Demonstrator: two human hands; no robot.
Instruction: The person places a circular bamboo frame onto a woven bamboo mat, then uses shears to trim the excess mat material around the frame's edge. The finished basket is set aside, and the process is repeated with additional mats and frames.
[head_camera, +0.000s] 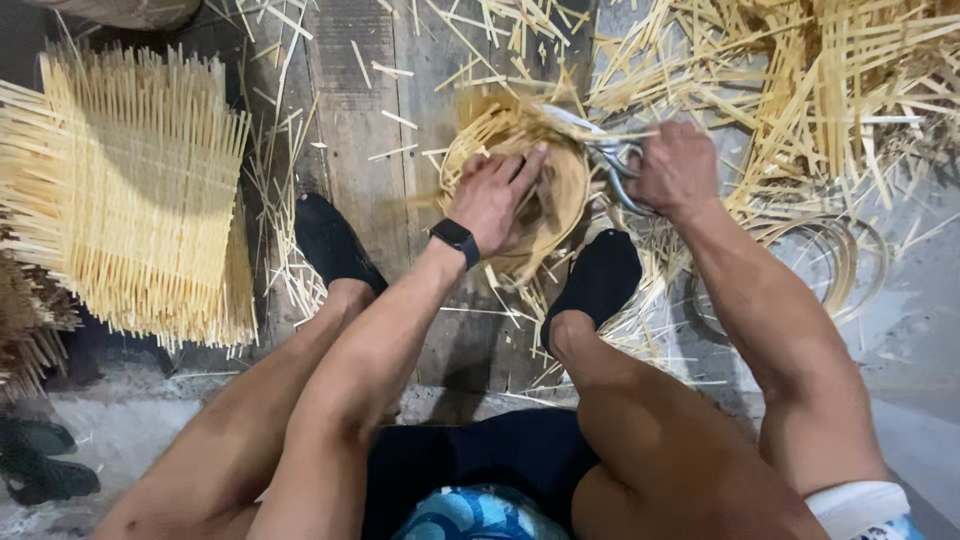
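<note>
Two bare knees frame the bottom of the view, with dark shorts between them and a foot in a black sock (598, 275) planted on each side of the work. Just above the feet, the left hand (495, 195), a black watch (456, 238) on its wrist, presses flat into a small round bamboo basket (520, 180), fingers spread and gripping its inner wall. The basket sits on the wooden floor planks (360, 120) between the feet, loose strips sticking out from its rim. Touching its right edge, the right hand (678, 165) is clenched around the handles of metal shears (610, 160), whose blades lie across the basket's rim. Near the right foot, a few thin bamboo hoops (840, 255) lie on the floor. Farther left, well apart from the hands, rests a flat woven bamboo mat (130, 190) with ragged ends. At the top right spreads a loose pile of bamboo strips (820, 80).
</note>
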